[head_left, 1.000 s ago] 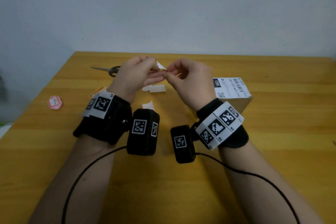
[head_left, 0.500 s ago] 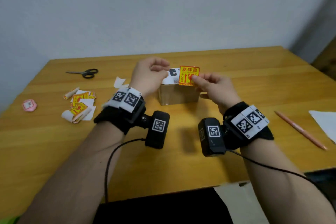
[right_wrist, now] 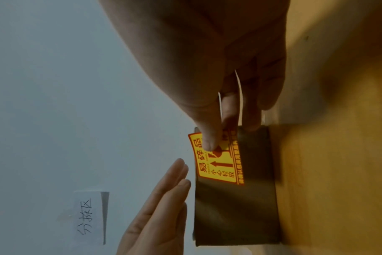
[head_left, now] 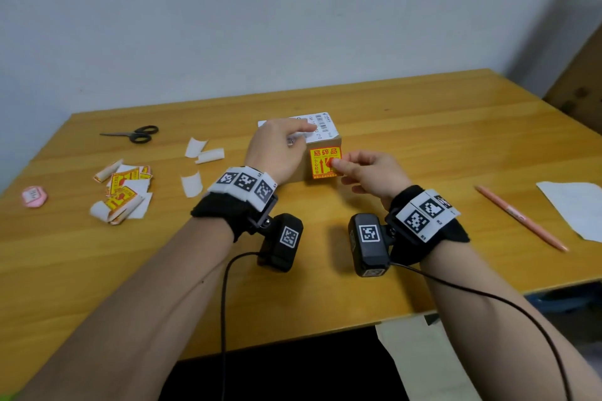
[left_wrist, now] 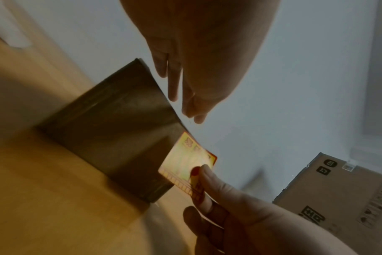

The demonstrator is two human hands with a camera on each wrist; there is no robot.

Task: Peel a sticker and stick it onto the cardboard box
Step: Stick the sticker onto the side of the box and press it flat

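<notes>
Sticker [head_left: 324, 162]: yellow and red, upright against the near face of the cardboard box [head_left: 301, 169] on the desk [head_left: 423, 127].
Right hand [head_left: 371, 174]: grip closed on the sticker's right edge, thumb in front; the sticker extends leftward from it.
Left hand [head_left: 277, 148]: fingers straight over the box top, holding nothing.
Contact: the free left edge seems just off the cardboard.
Nearer hand: right.

Bare surface [head_left: 325, 286] lies open along the near edge. Toward the left edge, paper scraps [head_left: 122, 192] and scissors [head_left: 133, 134] clutter the way; a pen [head_left: 520, 217] and paper [head_left: 575, 207] lie by the right edge. The box [head_left: 325, 140] blocks the middle.
</notes>
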